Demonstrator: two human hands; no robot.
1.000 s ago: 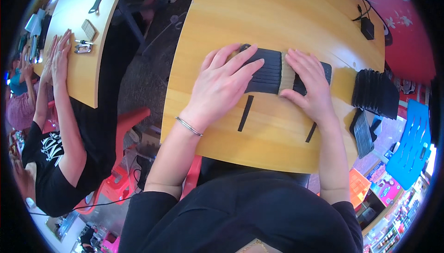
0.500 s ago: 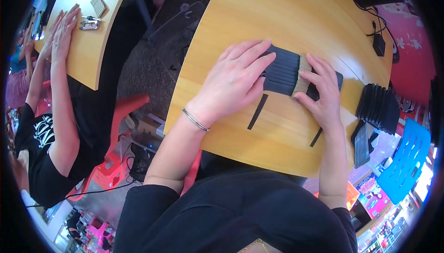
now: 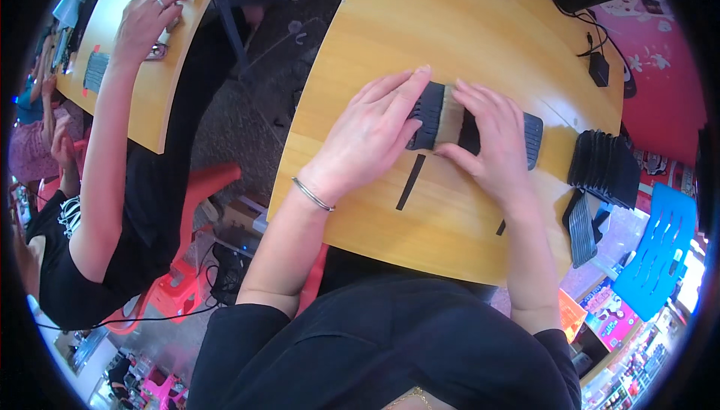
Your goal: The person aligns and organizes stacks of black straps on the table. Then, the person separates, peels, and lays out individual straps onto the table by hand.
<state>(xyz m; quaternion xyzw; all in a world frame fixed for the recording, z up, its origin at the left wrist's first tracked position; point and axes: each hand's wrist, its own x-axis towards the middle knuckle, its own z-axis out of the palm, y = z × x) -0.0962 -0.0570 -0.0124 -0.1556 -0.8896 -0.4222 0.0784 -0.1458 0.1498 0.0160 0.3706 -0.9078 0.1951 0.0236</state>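
Note:
A flat black ribbed piece [image 3: 534, 140] lies across the wooden table in front of me. My left hand [image 3: 375, 119] rests over its left end, fingers stretched out and pressing on it; part of that end is hidden beneath the hand. Over the piece's middle, my right hand [image 3: 495, 133] is curled round a black block with a wide tan band [image 3: 450, 116] along its left side, which looks like a bristle brush. The tan band touches the ribs. Nearer to me lies a thin black strip [image 3: 410, 182], and a second short strip [image 3: 501, 227] is partly covered by my right forearm.
Black ribbed pieces [image 3: 600, 166] are stacked at the table's right edge, beside a grey striped piece [image 3: 582, 230]. A black adapter with a cable [image 3: 598, 69] lies at the far right. At the left table [image 3: 146, 129], another person's hand [image 3: 146, 24] reaches forward.
My right hand has slid left along the ribbed piece with the brush, closer to my left hand. The other person's hand has moved farther forward over the left table.

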